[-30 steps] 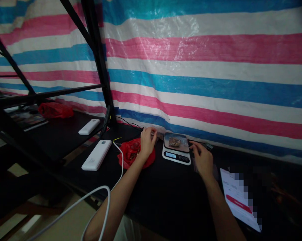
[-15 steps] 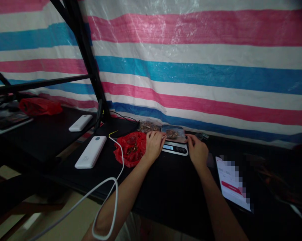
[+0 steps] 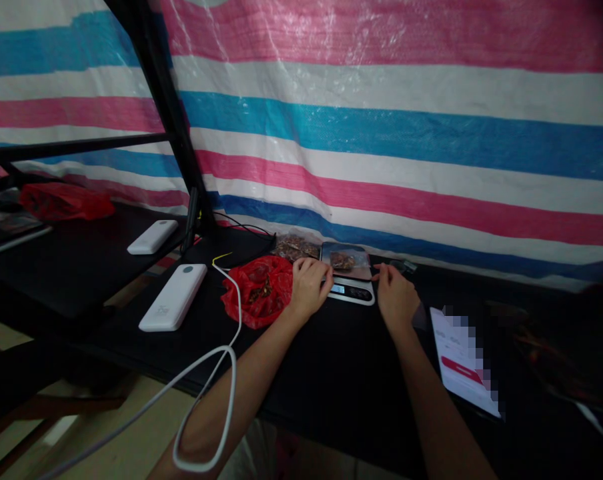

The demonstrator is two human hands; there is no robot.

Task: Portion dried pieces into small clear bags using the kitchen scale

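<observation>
On the black counter (image 3: pixel 331 373) one scale (image 3: pixel 350 291) is seen, with a small bag (image 3: pixel 345 261) of brown bits lying on its plate. Two hands flank it: the left hand (image 3: pixel 309 288) touches its left edge, fingers curled together; the right hand (image 3: pixel 395 297) rests just beside its right edge, fingers loosely bent, holding nothing. Two white power banks (image 3: pixel 173 297), two red bags (image 3: pixel 259 290) and one white cable (image 3: pixel 216 373) are counted. The scale's readout is too small to read.
</observation>
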